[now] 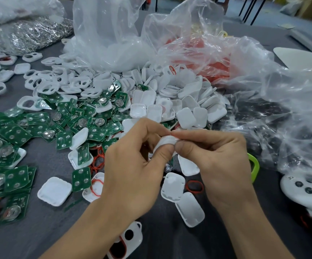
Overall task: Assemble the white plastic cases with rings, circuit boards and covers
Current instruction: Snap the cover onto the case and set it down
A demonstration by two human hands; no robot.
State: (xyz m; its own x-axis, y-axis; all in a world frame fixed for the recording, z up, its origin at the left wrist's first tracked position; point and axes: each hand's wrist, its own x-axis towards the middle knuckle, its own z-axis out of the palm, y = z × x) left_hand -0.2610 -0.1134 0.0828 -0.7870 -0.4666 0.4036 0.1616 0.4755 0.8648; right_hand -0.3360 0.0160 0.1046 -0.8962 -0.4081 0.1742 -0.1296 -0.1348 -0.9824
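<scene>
The white case (pixel 166 142) is held edge-on above the bench's near middle, its long axis running across between the left hand (pixel 132 174) and right hand (pixel 220 165), both equally near and pinching it.

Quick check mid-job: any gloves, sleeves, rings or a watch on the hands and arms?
None show. The left hand and right hand are bare, without gloves or rings. The left forearm and right forearm are uncovered down to the picture's lower edge; no sleeve, watch or marking is visible.
</scene>
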